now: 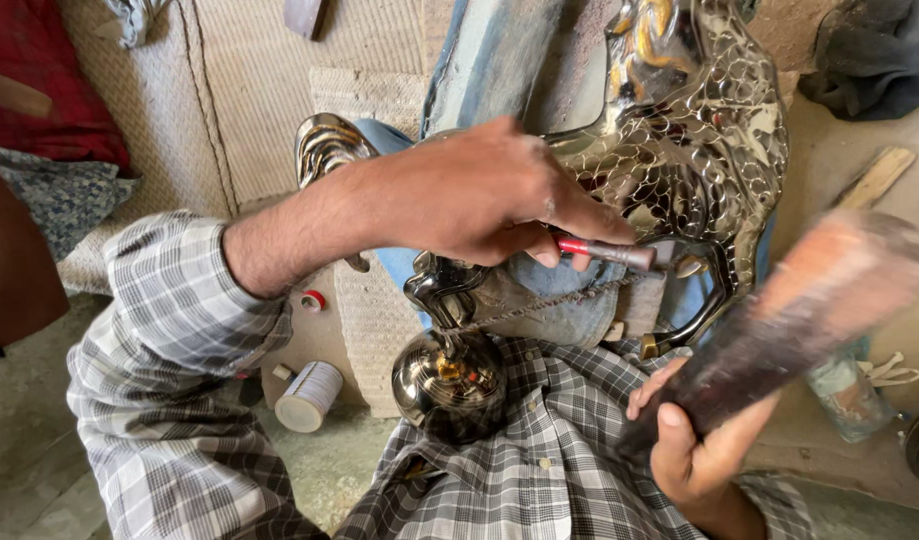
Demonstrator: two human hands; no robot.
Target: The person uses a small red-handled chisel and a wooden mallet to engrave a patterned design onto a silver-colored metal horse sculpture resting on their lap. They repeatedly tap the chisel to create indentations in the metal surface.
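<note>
Mallet point(780, 320) motion-blurred, gripped by right hand point(695, 440) at 5 o'clock | left hand point(480, 195) at centre pinching red-handled chisel point(610, 250), tip against embossed metal figure point(700, 130) on lap, spanning centre to 1 o'clock | round metal ball point(450, 380) at 6 o'clock | small white jar point(310, 395) on floor, 8 o'clock

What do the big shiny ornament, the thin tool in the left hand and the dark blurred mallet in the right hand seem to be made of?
Big shiny scale-patterned ornament: polished metal, silver with gold touches; it mirrors the light. Thin red-banded tool in the left hand: probably steel, with a grey tip. Dark blurred mallet in the right hand: likely wood, brown and matte, but the blur leaves it open.
</note>
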